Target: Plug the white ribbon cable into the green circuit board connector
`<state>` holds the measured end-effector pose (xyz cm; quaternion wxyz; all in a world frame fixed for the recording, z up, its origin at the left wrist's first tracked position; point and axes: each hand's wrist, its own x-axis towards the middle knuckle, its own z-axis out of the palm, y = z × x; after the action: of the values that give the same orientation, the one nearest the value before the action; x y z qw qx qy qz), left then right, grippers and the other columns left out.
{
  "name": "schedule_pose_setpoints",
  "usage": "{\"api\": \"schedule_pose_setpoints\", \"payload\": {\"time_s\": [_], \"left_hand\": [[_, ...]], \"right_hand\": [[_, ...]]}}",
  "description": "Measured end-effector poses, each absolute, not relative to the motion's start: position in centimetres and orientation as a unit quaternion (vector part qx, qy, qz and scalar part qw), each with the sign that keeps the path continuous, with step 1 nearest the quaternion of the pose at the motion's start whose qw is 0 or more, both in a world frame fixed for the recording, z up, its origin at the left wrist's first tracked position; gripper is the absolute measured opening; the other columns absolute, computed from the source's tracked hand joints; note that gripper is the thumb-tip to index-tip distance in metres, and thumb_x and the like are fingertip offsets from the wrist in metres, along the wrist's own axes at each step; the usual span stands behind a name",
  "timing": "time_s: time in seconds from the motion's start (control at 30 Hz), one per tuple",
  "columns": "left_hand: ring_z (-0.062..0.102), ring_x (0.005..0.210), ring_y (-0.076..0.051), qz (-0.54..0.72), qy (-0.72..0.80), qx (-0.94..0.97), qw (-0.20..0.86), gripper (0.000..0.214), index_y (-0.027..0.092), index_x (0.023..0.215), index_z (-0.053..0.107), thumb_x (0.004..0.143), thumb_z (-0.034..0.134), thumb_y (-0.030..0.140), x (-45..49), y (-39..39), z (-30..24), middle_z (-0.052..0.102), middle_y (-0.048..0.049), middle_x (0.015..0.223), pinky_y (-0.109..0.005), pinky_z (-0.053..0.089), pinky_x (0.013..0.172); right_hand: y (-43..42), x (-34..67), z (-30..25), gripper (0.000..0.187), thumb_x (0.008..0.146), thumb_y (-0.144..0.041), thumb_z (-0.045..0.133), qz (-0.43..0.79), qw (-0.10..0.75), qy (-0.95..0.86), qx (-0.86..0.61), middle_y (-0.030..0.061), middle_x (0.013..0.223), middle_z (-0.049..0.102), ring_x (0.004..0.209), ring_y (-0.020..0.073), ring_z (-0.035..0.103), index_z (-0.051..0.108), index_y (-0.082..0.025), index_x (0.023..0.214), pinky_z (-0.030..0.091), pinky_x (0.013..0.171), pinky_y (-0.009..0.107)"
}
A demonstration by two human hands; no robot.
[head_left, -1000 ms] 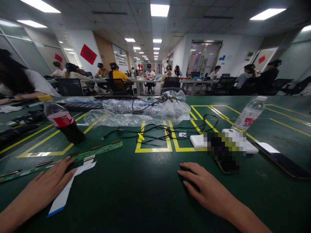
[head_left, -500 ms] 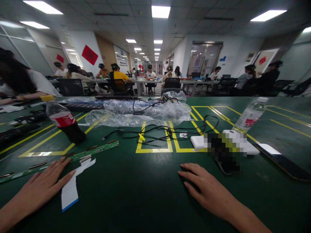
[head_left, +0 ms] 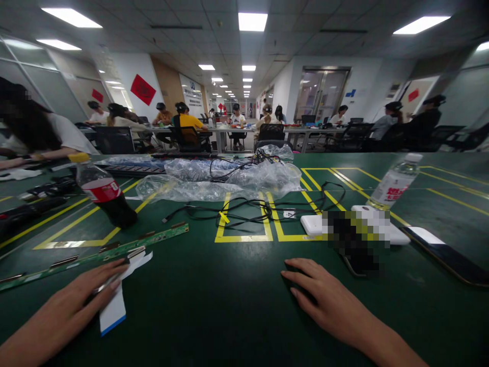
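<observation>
My left hand has its thumb and fingers closed round a slim object with a silvery side and a dark end; its kind is unclear. Under and beside these fingers lies a white ribbon cable with a blue end strip and a connector at its far end. Just beyond the hand stretches a long, narrow green circuit board. Resting on the green table, my right hand has its fingers stretched out, nothing in them. A dark phone, partly blurred out, lies beyond it.
A cola bottle stands at left, a clear bottle at right. White devices and another phone lie at right. Black cables and plastic wrap cover the middle. A person sits at left.
My left hand has drawn back slightly from the circuit board, and its fingers have closed round the slim object, now visible. My right hand has stayed in place.
</observation>
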<state>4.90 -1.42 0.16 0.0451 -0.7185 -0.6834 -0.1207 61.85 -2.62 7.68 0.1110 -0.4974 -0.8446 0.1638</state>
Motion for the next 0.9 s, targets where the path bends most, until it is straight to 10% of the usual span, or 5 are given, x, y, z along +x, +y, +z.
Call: {"api": "schedule_pose_setpoints", "payload": {"time_s": [0.37, 0.6, 0.9], "left_hand": [[0.051, 0.137, -0.028, -0.101, -0.381, -0.919, 0.01, 0.061, 0.035, 0.155, 0.037, 0.098, 0.058, 0.039, 23.8, -5.7, 4.9, 0.049, -0.0009, 0.153, -0.043, 0.054, 0.104], [0.065, 0.117, -0.019, -0.184, -0.187, -0.962, 0.08, 0.033, 0.025, 0.135, 0.06, 0.106, 0.047, 0.02, 31.8, -6.0, 4.3, 0.068, 0.003, 0.134, -0.033, 0.054, 0.102], [0.063, 0.121, -0.019, -0.192, -0.249, -0.949, 0.037, 0.038, 0.031, 0.141, 0.055, 0.107, 0.041, 0.035, 29.6, -5.1, 4.6, 0.06, -0.0005, 0.145, -0.029, 0.058, 0.093]], "right_hand": [[-2.7, 62.0, 7.2, 0.039, 0.098, -0.029, 0.054, 0.158, 0.131, -0.848, -0.488, 0.0083, 0.147, 0.055, 0.135, 0.0296, 0.049, 0.063, -0.028, 0.136, 0.04, 0.113, 0.053], [-2.8, 61.7, 7.4, 0.04, 0.098, -0.028, 0.054, 0.15, 0.119, -0.849, -0.493, 0.0081, 0.148, 0.055, 0.136, 0.029, 0.048, 0.062, -0.028, 0.137, 0.038, 0.114, 0.052], [-3.4, 61.4, 7.9, 0.05, 0.096, -0.045, 0.059, 0.179, 0.088, -0.841, -0.502, 0.0065, 0.156, 0.046, 0.144, 0.0322, 0.038, 0.056, -0.033, 0.144, 0.032, 0.117, 0.055]]}}
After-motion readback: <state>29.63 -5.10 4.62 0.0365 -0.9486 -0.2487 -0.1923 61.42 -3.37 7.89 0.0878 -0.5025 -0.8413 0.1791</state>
